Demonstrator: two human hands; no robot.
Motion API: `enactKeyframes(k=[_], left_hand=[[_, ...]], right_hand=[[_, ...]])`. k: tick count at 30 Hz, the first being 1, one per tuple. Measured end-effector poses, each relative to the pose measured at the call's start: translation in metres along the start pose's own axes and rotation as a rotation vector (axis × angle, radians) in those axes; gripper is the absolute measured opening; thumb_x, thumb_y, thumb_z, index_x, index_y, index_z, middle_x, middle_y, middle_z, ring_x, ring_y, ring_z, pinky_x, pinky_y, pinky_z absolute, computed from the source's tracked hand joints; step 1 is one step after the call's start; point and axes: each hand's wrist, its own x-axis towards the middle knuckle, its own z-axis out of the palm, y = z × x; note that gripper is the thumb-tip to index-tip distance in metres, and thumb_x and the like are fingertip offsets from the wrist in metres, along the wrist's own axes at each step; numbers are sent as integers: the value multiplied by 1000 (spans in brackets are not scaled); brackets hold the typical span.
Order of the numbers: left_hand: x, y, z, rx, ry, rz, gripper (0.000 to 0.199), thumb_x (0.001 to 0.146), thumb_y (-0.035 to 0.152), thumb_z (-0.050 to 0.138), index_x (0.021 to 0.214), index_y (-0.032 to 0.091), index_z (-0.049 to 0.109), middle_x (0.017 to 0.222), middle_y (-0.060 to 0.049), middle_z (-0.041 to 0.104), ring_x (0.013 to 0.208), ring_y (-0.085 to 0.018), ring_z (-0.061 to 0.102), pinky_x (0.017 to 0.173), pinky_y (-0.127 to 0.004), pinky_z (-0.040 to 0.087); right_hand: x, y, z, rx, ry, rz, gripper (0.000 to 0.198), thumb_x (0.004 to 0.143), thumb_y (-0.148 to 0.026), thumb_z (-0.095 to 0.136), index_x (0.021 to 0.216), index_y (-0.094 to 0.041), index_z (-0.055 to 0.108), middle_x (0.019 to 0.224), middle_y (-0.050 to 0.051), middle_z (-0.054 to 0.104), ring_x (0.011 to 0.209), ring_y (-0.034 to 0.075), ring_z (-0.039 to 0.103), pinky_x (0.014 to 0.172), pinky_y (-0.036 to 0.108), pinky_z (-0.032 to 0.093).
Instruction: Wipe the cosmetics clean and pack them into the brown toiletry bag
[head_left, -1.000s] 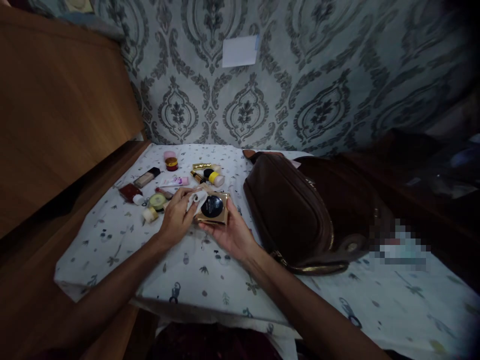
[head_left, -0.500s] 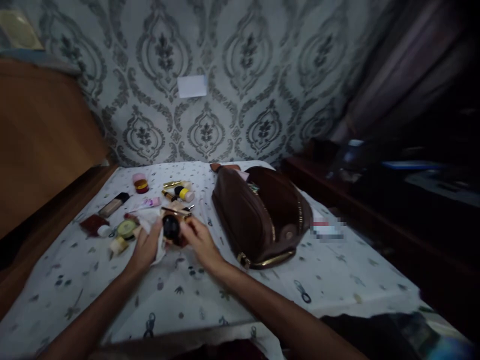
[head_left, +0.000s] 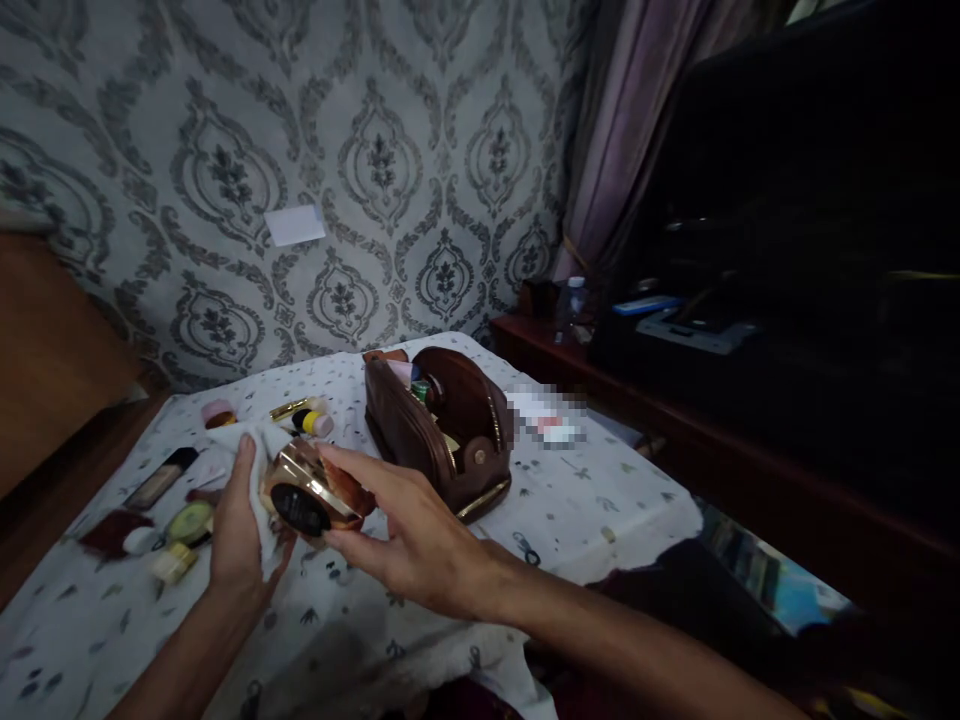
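My right hand (head_left: 420,530) grips a shiny gold and amber perfume bottle (head_left: 319,475) between thumb and fingers, its round black end turned towards me. Against the bottle's left side, my left hand (head_left: 236,530) presses a white cloth (head_left: 261,495); some of its fingers are hidden behind cloth and bottle. Both hands are raised over the near part of the bed-like surface. Just beyond my right hand stands an unzipped brown leather bag (head_left: 405,420) with several items inside.
On the patterned white sheet (head_left: 585,500), left of my hands, lie a foundation bottle (head_left: 157,480), a round green container (head_left: 189,523), a dark red bottle (head_left: 112,535) and a yellow-banded bottle (head_left: 313,421). A dark wooden ledge (head_left: 540,350) runs along the right.
The perfume bottle has come up closer to me in both hands, with the cloth still against it. My view has swung right, so the bag appears further left.
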Motion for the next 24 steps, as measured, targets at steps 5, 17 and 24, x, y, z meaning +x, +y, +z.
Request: enactKeyframes(k=[5, 17, 24], left_hand=[[-23, 0, 33, -190, -73, -203, 43, 83, 53, 58, 57, 21, 43, 34, 10, 31, 25, -5, 25, 26, -17, 19], [-10, -17, 16, 442, -300, 144, 54, 85, 67, 51, 62, 18, 57, 37, 4, 43, 34, -10, 38, 35, -20, 29], [25, -26, -26, 758, -188, 256, 52, 80, 68, 55, 62, 19, 58, 52, 0, 58, 51, -16, 52, 47, -24, 41]], right_hand=[[-21, -7, -16, -18, 99, 73, 52, 85, -16, 60, 136, -18, 48, 114, 8, 65, 98, 19, 62, 88, 33, 51], [-6, 5, -108, 117, 458, 375, 28, 86, -39, 59, 102, -19, 49, 99, 4, 58, 81, 16, 61, 69, 33, 58], [17, 14, -141, -842, 164, 574, 18, 89, -28, 54, 95, -14, 63, 84, 4, 66, 77, 17, 59, 67, 27, 42]])
